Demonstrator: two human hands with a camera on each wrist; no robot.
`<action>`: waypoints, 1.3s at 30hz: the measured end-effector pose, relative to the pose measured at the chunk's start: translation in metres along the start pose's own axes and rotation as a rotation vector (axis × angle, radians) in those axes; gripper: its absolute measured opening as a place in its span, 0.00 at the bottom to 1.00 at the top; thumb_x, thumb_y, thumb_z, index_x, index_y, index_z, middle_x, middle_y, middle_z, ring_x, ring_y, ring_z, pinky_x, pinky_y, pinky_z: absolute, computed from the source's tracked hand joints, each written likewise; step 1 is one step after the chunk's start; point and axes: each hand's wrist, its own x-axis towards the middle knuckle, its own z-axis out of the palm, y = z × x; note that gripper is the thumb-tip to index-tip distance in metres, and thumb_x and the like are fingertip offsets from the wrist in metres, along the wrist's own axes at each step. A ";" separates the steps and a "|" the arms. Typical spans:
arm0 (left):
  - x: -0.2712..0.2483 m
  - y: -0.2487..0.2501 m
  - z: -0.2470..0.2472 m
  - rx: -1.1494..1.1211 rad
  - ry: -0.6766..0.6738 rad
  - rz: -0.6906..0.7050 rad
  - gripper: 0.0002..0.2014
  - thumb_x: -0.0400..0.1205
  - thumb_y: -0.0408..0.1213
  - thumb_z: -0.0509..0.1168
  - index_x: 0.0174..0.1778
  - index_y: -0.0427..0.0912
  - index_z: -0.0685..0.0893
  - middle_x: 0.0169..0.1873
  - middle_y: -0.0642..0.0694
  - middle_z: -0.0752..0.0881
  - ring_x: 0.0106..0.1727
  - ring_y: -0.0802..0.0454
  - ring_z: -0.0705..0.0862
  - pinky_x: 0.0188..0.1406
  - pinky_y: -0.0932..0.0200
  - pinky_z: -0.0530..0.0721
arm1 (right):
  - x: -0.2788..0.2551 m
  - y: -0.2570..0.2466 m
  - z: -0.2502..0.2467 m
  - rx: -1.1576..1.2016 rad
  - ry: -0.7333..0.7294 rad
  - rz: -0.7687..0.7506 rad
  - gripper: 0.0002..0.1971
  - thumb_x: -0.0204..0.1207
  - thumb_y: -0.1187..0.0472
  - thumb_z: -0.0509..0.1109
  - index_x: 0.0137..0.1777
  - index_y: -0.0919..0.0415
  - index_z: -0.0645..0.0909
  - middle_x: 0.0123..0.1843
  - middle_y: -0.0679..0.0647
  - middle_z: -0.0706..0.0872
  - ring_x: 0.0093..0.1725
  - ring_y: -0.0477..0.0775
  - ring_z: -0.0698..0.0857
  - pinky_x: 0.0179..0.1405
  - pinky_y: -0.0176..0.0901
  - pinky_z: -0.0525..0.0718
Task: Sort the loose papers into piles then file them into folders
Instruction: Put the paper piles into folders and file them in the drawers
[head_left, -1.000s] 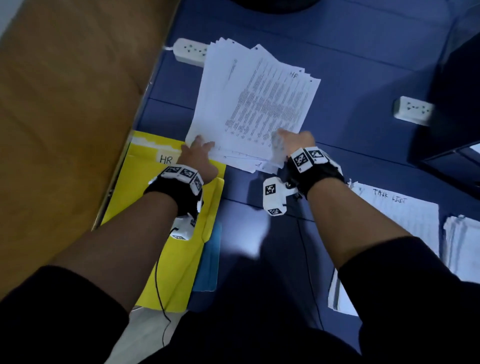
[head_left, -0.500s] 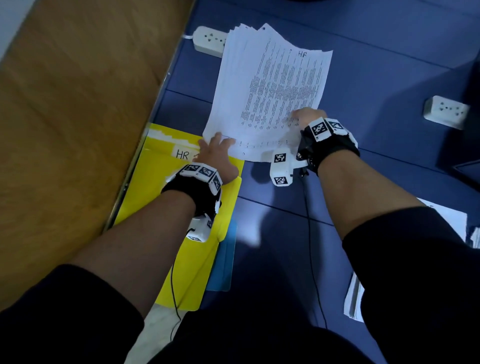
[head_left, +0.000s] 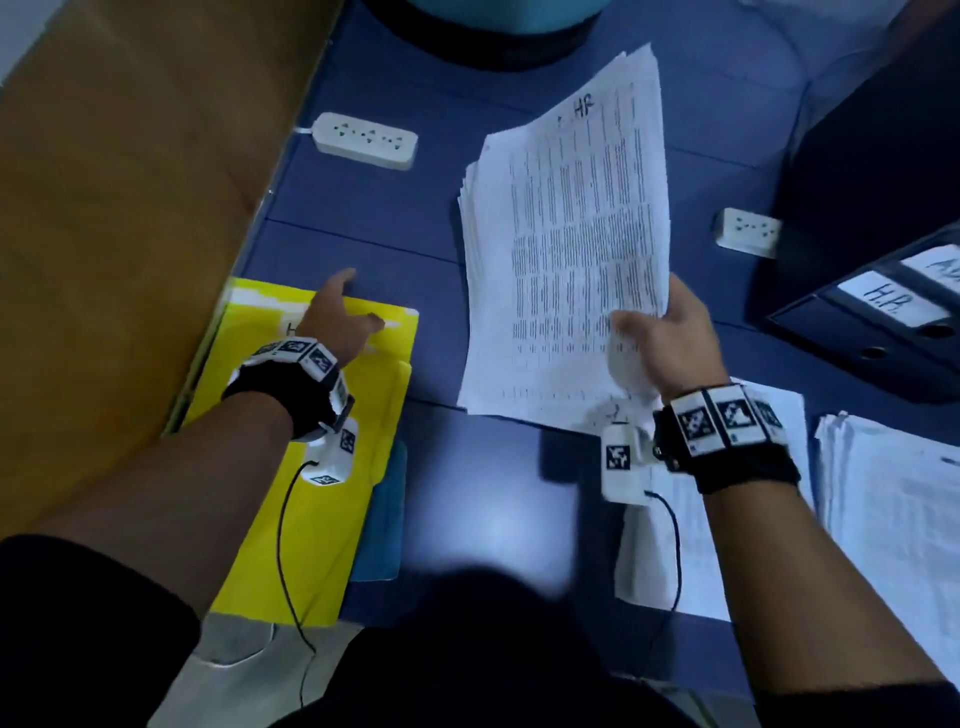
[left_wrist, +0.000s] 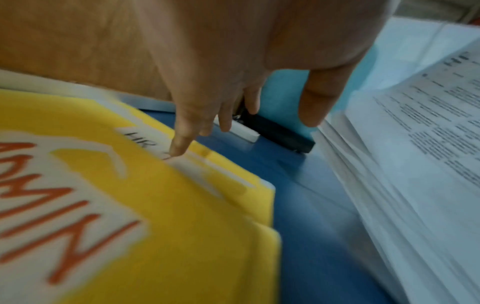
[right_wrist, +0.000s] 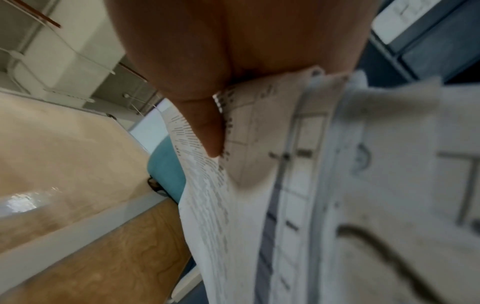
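A thick stack of printed sheets marked HR (head_left: 571, 249) is lifted off the blue table, tilted, and my right hand (head_left: 670, 338) grips its near right corner; in the right wrist view the thumb (right_wrist: 205, 127) presses on the top sheet (right_wrist: 213, 205). My left hand (head_left: 337, 317) hovers over the yellow folders (head_left: 311, 519) at the left. Its fingers are spread and one fingertip (left_wrist: 179, 148) touches the folder's HR tab (left_wrist: 145, 137). The top yellow folder (left_wrist: 155, 226) carries an orange ADMIN label. The HR stack (left_wrist: 415, 164) fills the right of the left wrist view.
Two white power strips (head_left: 366, 139) (head_left: 748, 231) lie on the blue table (head_left: 493, 519). Dark binders, one labelled H.R. (head_left: 883, 306), stand at the right. More paper piles (head_left: 893, 519) lie near right. A blue folder (head_left: 382, 519) peeks from under the yellow ones. Wooden floor (head_left: 104, 208) runs along the left.
My right hand has lifted the HR stack and swung it to the right. My left hand has let go of the stack and moved onto the yellow folder's tab.
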 end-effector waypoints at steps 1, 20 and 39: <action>-0.007 0.006 0.007 -0.041 0.037 0.043 0.35 0.80 0.31 0.69 0.82 0.41 0.61 0.78 0.42 0.68 0.75 0.42 0.70 0.55 0.57 0.75 | -0.011 0.001 -0.013 0.013 0.005 0.002 0.19 0.77 0.68 0.71 0.66 0.52 0.82 0.54 0.41 0.90 0.51 0.37 0.88 0.49 0.34 0.83; -0.204 0.077 0.102 -0.649 0.152 0.395 0.20 0.67 0.37 0.74 0.56 0.51 0.84 0.55 0.40 0.88 0.57 0.38 0.86 0.59 0.30 0.81 | -0.092 0.046 -0.136 0.209 -0.202 -0.112 0.17 0.75 0.71 0.74 0.57 0.50 0.82 0.57 0.48 0.90 0.57 0.51 0.89 0.65 0.56 0.83; -0.210 0.029 0.050 -0.489 0.144 0.538 0.14 0.79 0.20 0.65 0.61 0.22 0.75 0.51 0.40 0.84 0.51 0.67 0.85 0.52 0.66 0.81 | -0.143 0.050 -0.028 0.299 0.035 -0.127 0.18 0.79 0.71 0.69 0.67 0.61 0.78 0.56 0.48 0.89 0.57 0.47 0.88 0.67 0.60 0.83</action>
